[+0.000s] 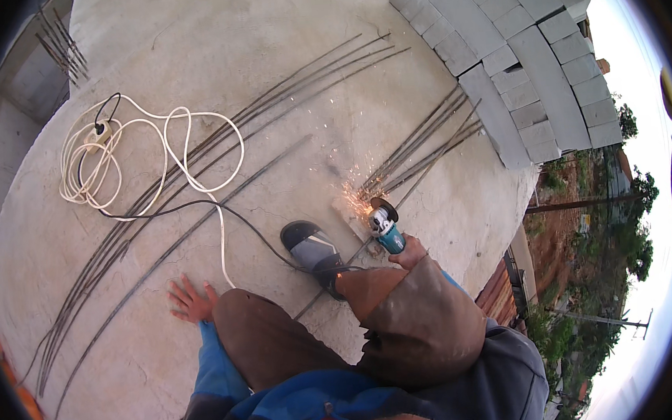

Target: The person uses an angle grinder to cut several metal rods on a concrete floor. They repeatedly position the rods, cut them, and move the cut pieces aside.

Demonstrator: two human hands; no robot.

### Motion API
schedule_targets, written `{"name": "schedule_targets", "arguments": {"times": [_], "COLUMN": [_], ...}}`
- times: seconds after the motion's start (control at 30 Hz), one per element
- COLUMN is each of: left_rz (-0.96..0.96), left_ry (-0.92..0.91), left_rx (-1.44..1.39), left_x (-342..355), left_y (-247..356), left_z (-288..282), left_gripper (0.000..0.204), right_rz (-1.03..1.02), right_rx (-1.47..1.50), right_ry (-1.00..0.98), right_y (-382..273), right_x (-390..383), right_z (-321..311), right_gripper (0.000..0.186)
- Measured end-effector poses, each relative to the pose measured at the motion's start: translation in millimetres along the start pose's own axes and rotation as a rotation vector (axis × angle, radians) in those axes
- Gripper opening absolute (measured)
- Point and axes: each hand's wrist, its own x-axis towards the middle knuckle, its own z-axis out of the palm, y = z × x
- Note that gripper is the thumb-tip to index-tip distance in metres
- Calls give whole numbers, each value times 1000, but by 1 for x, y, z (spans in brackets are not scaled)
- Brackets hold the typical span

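Observation:
My right hand [409, 252] is wrapped around the body of a teal angle grinder [391, 239]. The grinder's dark disc [382, 208] meets a steel rebar, and orange sparks [357, 196] spray up and to the left. That rebar lies partly over a small flat block [350, 221]; the exact contact is hidden by sparks. Just left of the grinder, my shoe [311, 246] rests close to the bar. My left hand [191, 298] lies with fingers spread on the concrete slab [274, 206], holding nothing, beside my bent knee.
Long rebars [172, 178] stretch diagonally across the left side. Shorter rebars [432, 139] lie beyond the grinder. A coiled white extension cord [166, 143] and a black cable [256, 230] cross the slab. Grey blocks [523, 60] are stacked at far right, near the slab's edge.

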Motion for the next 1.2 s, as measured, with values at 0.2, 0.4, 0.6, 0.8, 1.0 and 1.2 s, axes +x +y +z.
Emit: {"name": "schedule_targets", "arguments": {"times": [0.2,0.4,0.6,0.8,1.0,1.2], "left_rz": [-12,1,9,-4,8,7], "left_ry": [-12,-32,-2,-3,-12,-23], "left_rx": [-3,-13,-6,-10,-2,6], "left_x": [-1,-1,-2,0,0,1], "left_y": [0,5,4,-1,0,-3], "left_z": [-1,-4,0,2,3,4], "left_gripper": [84,84,84,84,84,84], "right_rz": [27,3,-15,-16,-15,4], "right_rx": [30,56,50,67,102,79], "right_ry": [-38,-21,-11,-18,-21,-23], "right_y": [-2,7,12,6,15,7], "right_x": [4,3,6,7,8,7], "right_z": [0,-1,1,3,3,3], "right_gripper": [68,66,66,65,66,68]}}
